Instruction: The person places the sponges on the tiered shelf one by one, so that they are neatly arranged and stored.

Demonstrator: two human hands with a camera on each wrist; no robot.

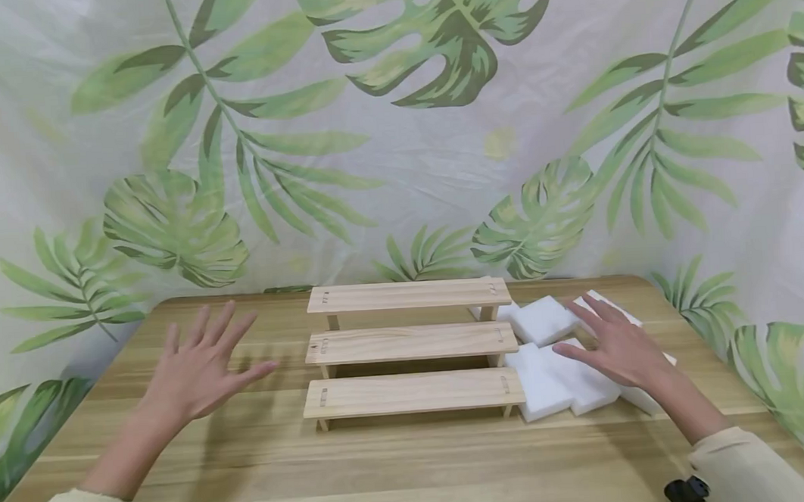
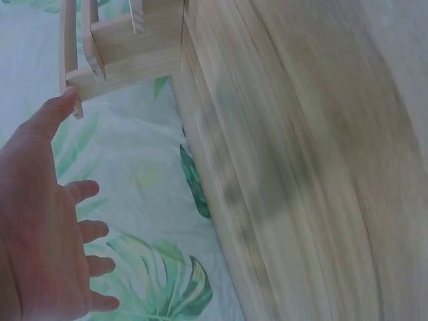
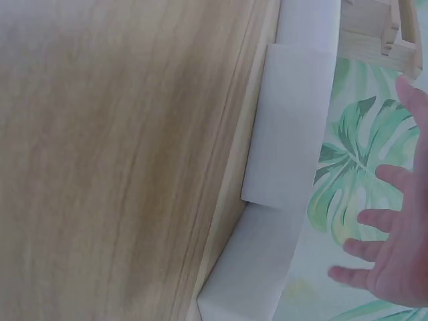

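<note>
My left hand (image 1: 199, 362) hovers over the left part of the table with its fingers spread and nothing in it. In the left wrist view the same hand (image 2: 47, 214) shows its thumb overlapping the edge of the wooden rack. My right hand (image 1: 618, 340), also spread and holding nothing, is raised over several white foam blocks (image 1: 542, 388). Between the hands stands a three-step wooden rack (image 1: 412, 394), its top shelf (image 1: 407, 295) at the back. In the right wrist view the right hand (image 3: 401, 234) appears beside the row of white blocks (image 3: 291, 127).
The wood-grain table (image 1: 413, 470) runs back to a hanging cloth (image 1: 425, 166) printed with green leaves. More white blocks (image 1: 545, 319) lie close against the rack's right side. Pale sleeves (image 1: 747, 464) cover both forearms near the wrists.
</note>
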